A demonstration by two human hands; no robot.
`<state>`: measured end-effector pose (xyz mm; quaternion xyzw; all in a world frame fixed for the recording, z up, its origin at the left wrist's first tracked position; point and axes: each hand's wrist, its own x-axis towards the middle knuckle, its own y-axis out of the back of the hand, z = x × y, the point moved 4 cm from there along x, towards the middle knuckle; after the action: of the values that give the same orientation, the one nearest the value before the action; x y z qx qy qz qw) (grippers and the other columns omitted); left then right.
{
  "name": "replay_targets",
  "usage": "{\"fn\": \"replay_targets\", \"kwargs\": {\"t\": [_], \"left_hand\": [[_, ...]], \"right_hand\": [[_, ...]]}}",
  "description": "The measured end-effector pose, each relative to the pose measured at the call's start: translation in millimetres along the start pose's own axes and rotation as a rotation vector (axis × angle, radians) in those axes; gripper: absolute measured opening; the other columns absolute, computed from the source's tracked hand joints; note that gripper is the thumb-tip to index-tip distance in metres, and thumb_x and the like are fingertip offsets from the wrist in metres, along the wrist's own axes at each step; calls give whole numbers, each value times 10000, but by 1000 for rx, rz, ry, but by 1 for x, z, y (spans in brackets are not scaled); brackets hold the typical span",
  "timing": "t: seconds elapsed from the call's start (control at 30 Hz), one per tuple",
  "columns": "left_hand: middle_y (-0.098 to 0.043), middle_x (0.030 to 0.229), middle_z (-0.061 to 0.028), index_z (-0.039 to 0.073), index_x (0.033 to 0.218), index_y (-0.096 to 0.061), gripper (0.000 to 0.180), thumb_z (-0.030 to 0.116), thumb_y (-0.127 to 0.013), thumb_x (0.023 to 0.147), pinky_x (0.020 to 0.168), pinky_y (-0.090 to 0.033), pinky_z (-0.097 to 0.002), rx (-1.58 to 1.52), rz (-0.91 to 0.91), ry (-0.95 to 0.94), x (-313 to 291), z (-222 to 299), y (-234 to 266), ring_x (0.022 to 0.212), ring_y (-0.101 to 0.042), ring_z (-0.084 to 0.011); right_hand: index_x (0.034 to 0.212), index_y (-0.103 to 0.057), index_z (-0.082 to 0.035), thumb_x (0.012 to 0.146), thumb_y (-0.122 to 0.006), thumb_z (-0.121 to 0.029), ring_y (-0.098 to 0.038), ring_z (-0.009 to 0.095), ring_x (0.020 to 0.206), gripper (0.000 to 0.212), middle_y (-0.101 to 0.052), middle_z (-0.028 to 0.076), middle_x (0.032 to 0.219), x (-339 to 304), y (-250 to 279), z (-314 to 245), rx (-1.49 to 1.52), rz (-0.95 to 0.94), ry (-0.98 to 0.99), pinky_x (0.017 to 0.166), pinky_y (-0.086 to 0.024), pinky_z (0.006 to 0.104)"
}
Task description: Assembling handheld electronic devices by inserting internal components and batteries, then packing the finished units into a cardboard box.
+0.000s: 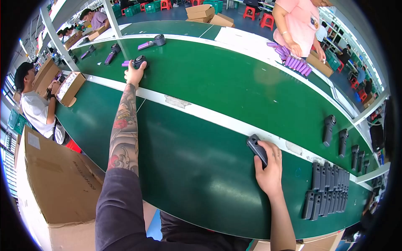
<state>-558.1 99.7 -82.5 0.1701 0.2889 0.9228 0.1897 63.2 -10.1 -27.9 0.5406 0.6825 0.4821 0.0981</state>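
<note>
My left hand (134,75) reaches out to the green belt. Its fingers are wrapped round a handheld device (140,61) with a black round head and a purple handle, which pokes out on the left. Closer to me, my right hand (270,167) grips a dark grey handle casing (256,148), tilted over the table beside the white rail; its far end sticks out past the fingers. To the right of that hand, more dark grey casings (317,205) stand in two rows on the table. Part of each held thing is hidden by the fingers.
More purple-handled devices (153,42) lie on the far left of the belt (217,75); dark ones (329,130) lie at the right. Across it, a person in pink (297,25) handles purple parts (295,62). A person sits left by an open carton (71,88). A large carton (58,180) stands near left.
</note>
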Motion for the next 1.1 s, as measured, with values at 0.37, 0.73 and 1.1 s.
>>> {"fn": "replay_targets", "kwargs": {"t": [0.37,0.73,1.1], "left_hand": [[-496,1351,-184,271,1433,-459,997,820,-727,644,1071,-345,-527,244,-124,-54,-54,45,-4,1245,-461,-380],[-648,1141,-162,-29,1280,-574,509,248,-737,885,1026,-453,-337,-909,-844,-172,-295,180,-27,1057,-629,-228],[-633,1138,-181,-28,1336,-486,519,390,-517,1030,1026,-472,-424,-1549,-1367,411,-422,221,-61,1108,-622,-281]], "right_hand": [[1275,-574,-125,808,-640,4,-532,310,1182,490,-575,84,1285,1,-6,-5,-24,32,15,1045,-419,414],[1245,-612,-80,879,-619,-5,-639,304,1012,374,-647,121,1197,-3,11,19,385,227,-123,924,-494,359],[1280,-588,-96,862,-659,-38,-652,301,1022,428,-643,109,1221,-9,29,34,301,372,-98,890,-525,368]]}}
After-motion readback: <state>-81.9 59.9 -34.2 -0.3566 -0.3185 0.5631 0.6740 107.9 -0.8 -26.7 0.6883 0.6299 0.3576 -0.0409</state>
